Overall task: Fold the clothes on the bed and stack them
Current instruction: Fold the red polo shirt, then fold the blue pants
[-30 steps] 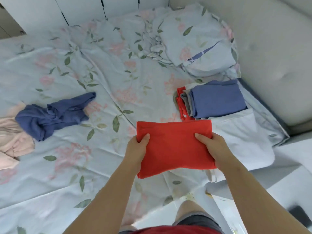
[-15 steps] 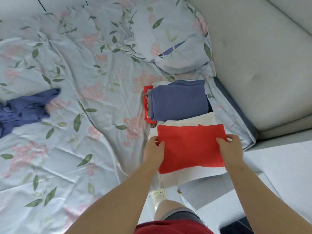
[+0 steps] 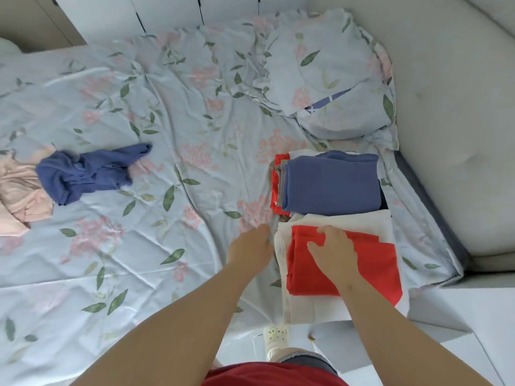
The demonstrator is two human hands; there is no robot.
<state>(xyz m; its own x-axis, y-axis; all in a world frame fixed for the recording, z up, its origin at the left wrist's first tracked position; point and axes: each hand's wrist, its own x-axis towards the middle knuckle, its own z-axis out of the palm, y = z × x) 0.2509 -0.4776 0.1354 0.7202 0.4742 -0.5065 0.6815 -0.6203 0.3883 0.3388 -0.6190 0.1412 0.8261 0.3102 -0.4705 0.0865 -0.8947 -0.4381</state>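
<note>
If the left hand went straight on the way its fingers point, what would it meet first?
The left hand would probably first meet the left edge of the white folded garment, just ahead of its fingertips; farther on lies the blue-topped stack. Blur hides any contact.

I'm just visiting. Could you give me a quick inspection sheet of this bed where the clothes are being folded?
Surface: bed with a rumpled floral sheet.
Job's things: folded red garment lies on a folded white garment; behind them, a stack topped by a folded blue garment; crumpled blue garment and pink garment lie far left.
Clutter: pillow.
Hands: right hand rests on the red garment; left hand at the white garment's left edge, grip unclear.
Cables: nothing seen.
Surroundings: padded panel on the right, cupboard doors beyond, white shoe on the floor.
</note>
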